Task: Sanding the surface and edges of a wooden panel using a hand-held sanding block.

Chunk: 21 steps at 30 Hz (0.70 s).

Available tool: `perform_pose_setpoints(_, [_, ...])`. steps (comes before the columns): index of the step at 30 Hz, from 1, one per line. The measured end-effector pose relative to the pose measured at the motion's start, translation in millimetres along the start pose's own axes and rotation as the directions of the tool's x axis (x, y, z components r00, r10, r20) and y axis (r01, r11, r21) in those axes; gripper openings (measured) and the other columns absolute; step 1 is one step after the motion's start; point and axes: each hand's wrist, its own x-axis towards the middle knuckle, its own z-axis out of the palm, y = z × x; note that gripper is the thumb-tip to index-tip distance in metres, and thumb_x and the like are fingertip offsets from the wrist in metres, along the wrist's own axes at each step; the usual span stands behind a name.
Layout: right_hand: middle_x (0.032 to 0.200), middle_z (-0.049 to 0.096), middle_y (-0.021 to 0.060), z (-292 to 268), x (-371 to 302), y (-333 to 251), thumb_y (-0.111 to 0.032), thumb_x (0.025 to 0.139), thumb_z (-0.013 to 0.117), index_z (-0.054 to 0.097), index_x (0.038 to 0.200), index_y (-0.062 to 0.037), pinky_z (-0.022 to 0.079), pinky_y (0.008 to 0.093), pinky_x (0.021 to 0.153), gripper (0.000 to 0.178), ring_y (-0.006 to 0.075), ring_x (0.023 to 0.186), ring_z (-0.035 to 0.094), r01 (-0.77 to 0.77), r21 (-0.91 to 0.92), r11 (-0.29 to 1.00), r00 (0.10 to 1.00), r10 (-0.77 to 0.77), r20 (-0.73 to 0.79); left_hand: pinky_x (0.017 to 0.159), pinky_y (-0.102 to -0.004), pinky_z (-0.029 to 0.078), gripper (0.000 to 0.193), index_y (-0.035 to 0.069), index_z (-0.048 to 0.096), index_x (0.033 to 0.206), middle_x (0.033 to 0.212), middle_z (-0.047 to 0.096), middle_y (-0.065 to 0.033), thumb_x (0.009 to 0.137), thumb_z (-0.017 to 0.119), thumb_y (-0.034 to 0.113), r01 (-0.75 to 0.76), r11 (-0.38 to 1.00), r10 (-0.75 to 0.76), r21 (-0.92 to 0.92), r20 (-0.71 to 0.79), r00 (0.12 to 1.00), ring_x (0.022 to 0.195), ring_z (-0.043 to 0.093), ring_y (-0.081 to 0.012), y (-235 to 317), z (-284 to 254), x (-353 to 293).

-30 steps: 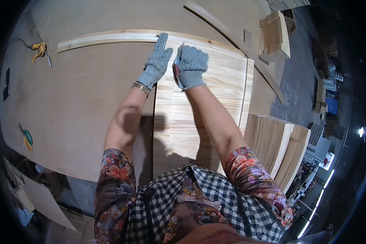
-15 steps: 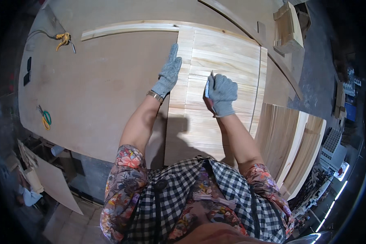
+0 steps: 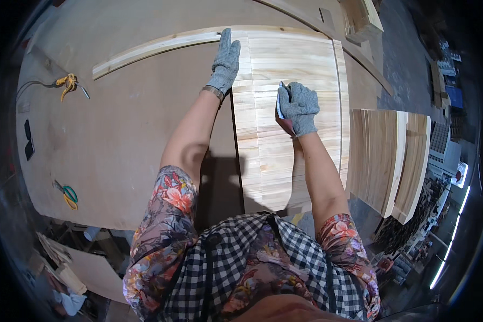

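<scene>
Pale wooden slats point(image 3: 295, 60) lie side by side in a flat panel on the brown worktable, in front of me. My left hand point(image 3: 225, 63), in a grey knit glove, rests along the panel's left edge near its far corner, fingers stretched out. Over the panel's middle my right hand point(image 3: 300, 109), gloved alike, is closed round a folded piece of sandpaper point(image 3: 285, 124). Its dark red face and blue-white back show at the left of the fist. From the panel's far left corner a long wooden strip point(image 3: 150, 54) runs leftward.
At the left of the worktable point(image 3: 118, 129) lie a yellow air blow gun point(image 3: 67, 83) with a hose, and scissors point(image 3: 68, 196) with green and yellow handles. Stacked boards point(image 3: 378, 155) stand at the right. More wood point(image 3: 362, 21) sits at the far right, beside a long dark bar point(image 3: 367, 67).
My left hand has slid farther away along the panel's edge, up to the strip's end. My right hand, still gripping the sandpaper, has shifted slightly. The whole view has turned a little.
</scene>
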Motion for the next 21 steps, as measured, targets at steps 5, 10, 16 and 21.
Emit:
perform_pose_setpoints(5, [0.074, 0.064, 0.0155, 5.6, 36.6, 16.3, -0.041, 0.096, 0.05, 0.059, 0.085, -0.0099, 0.045, 0.0487, 0.067, 0.034, 0.0358, 0.071, 0.063, -0.197, -0.137, 0.971, 0.939, 0.227, 0.257, 0.12, -0.0364, 0.019, 0.054, 0.001, 0.035, 0.148, 0.155, 0.032, -0.0164, 0.099, 0.047, 0.021, -0.135, 0.99, 0.135, 0.033, 0.014, 0.991, 0.146, 0.025, -0.0299, -34.8, 47.0, 5.5])
perform_pose_setpoints(10, [0.104, 0.067, 0.0229, 40.3, 120.8, 23.6, -0.056, 0.092, 0.048, 0.059, 0.098, -0.0074, 0.047, 0.0484, 0.087, 0.05, 0.0417, 0.102, 0.062, -0.295, 0.291, 0.91, 0.955, 0.278, 0.098, 0.119, -0.039, 0.021, 0.05, 0.001, 0.038, 0.146, 0.152, 0.036, -0.0182, 0.099, 0.047, 0.02, -0.2, 0.979, 0.201, -0.028, 0.039, 0.979, 0.144, 0.028, -0.0321, -44.7, 90.9, -2.3])
perform_pose_setpoints(16, [0.106, 0.068, 0.0183, 100.9, 178.1, 34.5, -0.045, 0.095, 0.045, 0.06, 0.101, -0.0082, 0.048, 0.049, 0.087, 0.04, 0.04, 0.101, 0.062, -0.233, 0.077, 0.969, 0.968, 0.224, 0.114, 0.119, -0.0394, 0.023, 0.051, 0.001, 0.039, 0.145, 0.151, 0.036, -0.0181, 0.097, 0.049, 0.015, -0.231, 0.971, 0.231, -0.064, -0.007, 0.973, 0.142, 0.031, -0.0325, -41.7, 94.2, 10.4])
perform_pose_setpoints(21, [0.093, 0.068, 0.0183, 61.0, 95.6, 11.0, -0.038, 0.097, 0.044, 0.061, 0.098, -0.0125, 0.049, 0.0523, 0.077, 0.031, 0.0406, 0.089, 0.064, -0.236, 0.083, 0.968, 0.954, 0.214, 0.211, 0.119, -0.0388, 0.023, 0.05, 0.001, 0.04, 0.144, 0.152, 0.037, -0.018, 0.098, 0.047, 0.018, -0.196, 0.98, 0.195, 0.045, 0.032, 0.98, 0.143, 0.03, -0.032, -36.9, 93.0, 8.9])
